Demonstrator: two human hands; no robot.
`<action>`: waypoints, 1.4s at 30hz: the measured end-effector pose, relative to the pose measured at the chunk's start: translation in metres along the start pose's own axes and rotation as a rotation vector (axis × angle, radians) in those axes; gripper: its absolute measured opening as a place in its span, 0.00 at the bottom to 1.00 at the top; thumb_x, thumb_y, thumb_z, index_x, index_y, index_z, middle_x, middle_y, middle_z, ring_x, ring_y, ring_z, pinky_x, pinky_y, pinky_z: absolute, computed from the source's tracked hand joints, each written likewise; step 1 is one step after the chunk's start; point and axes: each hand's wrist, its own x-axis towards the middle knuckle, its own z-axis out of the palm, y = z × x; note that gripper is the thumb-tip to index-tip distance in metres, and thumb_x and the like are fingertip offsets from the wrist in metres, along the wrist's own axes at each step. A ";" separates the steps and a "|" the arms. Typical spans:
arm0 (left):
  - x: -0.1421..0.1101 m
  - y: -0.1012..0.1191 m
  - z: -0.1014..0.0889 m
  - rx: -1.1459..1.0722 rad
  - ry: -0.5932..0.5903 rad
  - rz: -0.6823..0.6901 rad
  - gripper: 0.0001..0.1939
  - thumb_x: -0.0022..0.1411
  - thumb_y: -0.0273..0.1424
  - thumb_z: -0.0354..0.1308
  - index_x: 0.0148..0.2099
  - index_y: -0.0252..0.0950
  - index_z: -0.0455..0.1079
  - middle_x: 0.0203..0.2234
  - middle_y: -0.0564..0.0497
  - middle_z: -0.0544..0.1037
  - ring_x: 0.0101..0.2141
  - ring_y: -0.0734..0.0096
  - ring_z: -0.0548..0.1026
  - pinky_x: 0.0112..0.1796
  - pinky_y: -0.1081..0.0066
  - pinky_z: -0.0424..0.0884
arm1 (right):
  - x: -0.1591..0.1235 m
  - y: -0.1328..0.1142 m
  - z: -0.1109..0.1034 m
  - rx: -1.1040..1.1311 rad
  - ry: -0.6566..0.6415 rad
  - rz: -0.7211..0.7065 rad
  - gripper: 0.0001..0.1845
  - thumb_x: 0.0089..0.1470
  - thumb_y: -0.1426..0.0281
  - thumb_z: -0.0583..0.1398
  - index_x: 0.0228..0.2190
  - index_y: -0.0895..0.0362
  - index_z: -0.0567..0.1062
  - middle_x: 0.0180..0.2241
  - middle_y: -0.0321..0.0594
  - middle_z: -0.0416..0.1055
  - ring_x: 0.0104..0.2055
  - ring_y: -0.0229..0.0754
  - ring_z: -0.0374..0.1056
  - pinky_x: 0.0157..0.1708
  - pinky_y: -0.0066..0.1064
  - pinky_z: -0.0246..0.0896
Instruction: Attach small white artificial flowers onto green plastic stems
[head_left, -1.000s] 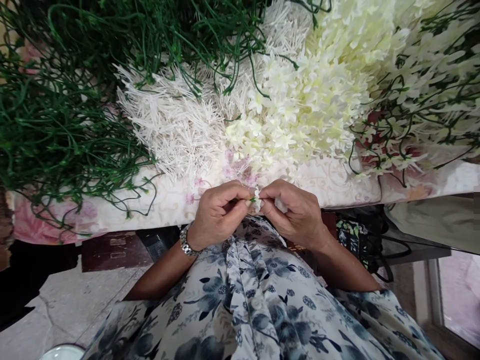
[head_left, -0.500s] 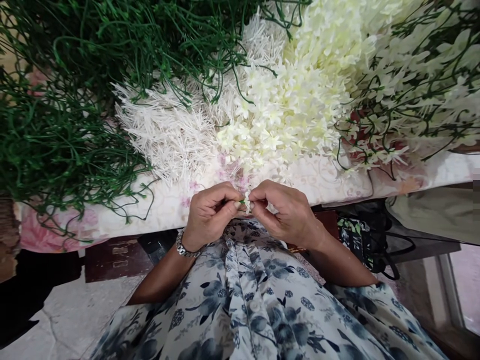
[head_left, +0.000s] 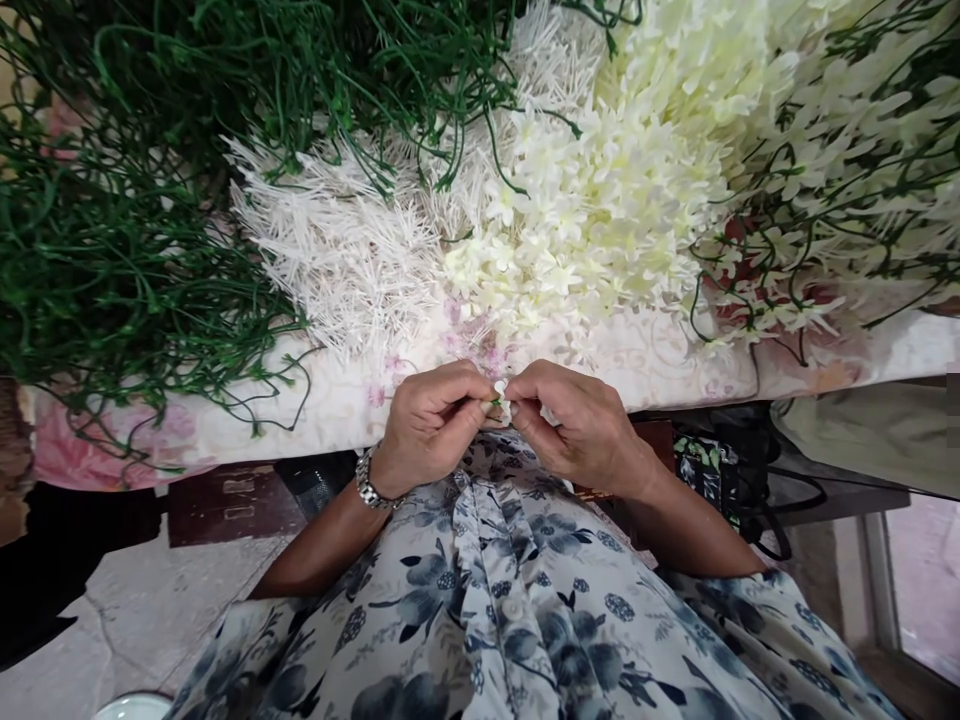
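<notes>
At the cloth's near edge my left hand (head_left: pixel 435 418) and my right hand (head_left: pixel 581 420) meet, both closed in a pinch. A small white artificial flower (head_left: pixel 503 403) shows between the fingertips. On its left side a bit of green stem (head_left: pixel 495 403) is pinched by my left hand; my right thumb and finger grip the flower's right side. Beyond the hands lie a pile of thin white plastic sticks (head_left: pixel 360 260) and a heap of cream-white artificial flowers (head_left: pixel 600 210).
Green plastic stems (head_left: pixel 150 240) are heaped at the left and back. Assembled flowers on green stems (head_left: pixel 817 230) lie at the right. Everything rests on a floral cloth (head_left: pixel 630 360). A black bag (head_left: pixel 720 470) is below the right edge; a pale round rim (head_left: pixel 135 706) shows at the lower left.
The view has shifted slightly. Both hands stay pinched together at the flower, which has turned a little between the fingertips.
</notes>
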 end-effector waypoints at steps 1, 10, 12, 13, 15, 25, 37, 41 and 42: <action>0.000 0.000 0.000 0.002 -0.003 0.010 0.05 0.56 0.22 0.55 0.30 0.34 0.68 0.21 0.54 0.68 0.22 0.79 0.66 0.24 0.77 0.62 | 0.000 0.000 0.001 0.003 0.002 0.006 0.06 0.55 0.78 0.51 0.34 0.57 0.65 0.28 0.36 0.67 0.29 0.33 0.63 0.28 0.25 0.59; 0.001 0.002 0.000 0.026 0.014 0.008 0.06 0.55 0.21 0.53 0.28 0.33 0.68 0.19 0.54 0.67 0.21 0.80 0.64 0.23 0.77 0.61 | 0.000 -0.002 0.003 -0.003 0.016 0.022 0.07 0.54 0.79 0.51 0.35 0.58 0.65 0.27 0.36 0.67 0.29 0.33 0.63 0.29 0.24 0.60; 0.002 0.002 0.000 0.030 0.010 0.019 0.06 0.55 0.20 0.53 0.28 0.33 0.67 0.19 0.54 0.67 0.21 0.80 0.64 0.23 0.77 0.61 | 0.000 -0.001 0.004 -0.008 0.013 0.022 0.07 0.54 0.79 0.51 0.35 0.58 0.66 0.27 0.37 0.67 0.30 0.33 0.63 0.29 0.24 0.60; 0.002 0.002 0.001 0.030 0.008 0.022 0.06 0.55 0.20 0.53 0.28 0.32 0.67 0.19 0.54 0.67 0.22 0.80 0.64 0.24 0.77 0.60 | 0.000 -0.001 0.005 -0.012 0.012 0.021 0.07 0.54 0.79 0.51 0.35 0.58 0.66 0.28 0.37 0.67 0.30 0.34 0.63 0.29 0.24 0.60; 0.002 0.001 0.001 0.027 0.007 0.010 0.06 0.55 0.20 0.53 0.28 0.32 0.68 0.20 0.54 0.67 0.22 0.80 0.64 0.24 0.77 0.60 | -0.001 0.000 0.007 -0.019 0.013 0.018 0.08 0.54 0.79 0.51 0.35 0.58 0.66 0.28 0.38 0.68 0.30 0.34 0.64 0.29 0.25 0.61; -0.002 -0.002 -0.004 -0.509 0.083 -0.209 0.04 0.53 0.30 0.62 0.32 0.34 0.73 0.24 0.52 0.70 0.23 0.79 0.67 0.23 0.77 0.61 | 0.001 -0.008 -0.023 0.045 0.177 -0.024 0.12 0.50 0.78 0.60 0.39 0.60 0.71 0.35 0.43 0.72 0.36 0.37 0.68 0.35 0.28 0.65; -0.003 0.002 0.001 -0.498 0.053 -0.224 0.03 0.54 0.29 0.61 0.32 0.35 0.74 0.23 0.52 0.69 0.23 0.77 0.66 0.23 0.76 0.60 | 0.008 -0.015 -0.017 -0.110 0.120 -0.121 0.06 0.52 0.77 0.57 0.34 0.63 0.73 0.30 0.44 0.70 0.33 0.37 0.66 0.33 0.29 0.65; -0.002 -0.001 0.001 -0.500 0.040 -0.238 0.03 0.53 0.30 0.62 0.31 0.35 0.73 0.23 0.52 0.69 0.23 0.77 0.65 0.24 0.75 0.59 | 0.009 -0.013 -0.016 -0.192 0.077 -0.152 0.06 0.53 0.77 0.56 0.32 0.63 0.73 0.30 0.44 0.69 0.33 0.39 0.65 0.33 0.31 0.64; -0.002 -0.001 0.001 -0.499 0.044 -0.244 0.03 0.53 0.29 0.62 0.31 0.35 0.73 0.23 0.52 0.68 0.23 0.77 0.64 0.24 0.75 0.58 | 0.009 -0.013 -0.016 -0.220 0.061 -0.164 0.06 0.53 0.77 0.56 0.32 0.63 0.73 0.30 0.44 0.69 0.34 0.39 0.65 0.33 0.31 0.64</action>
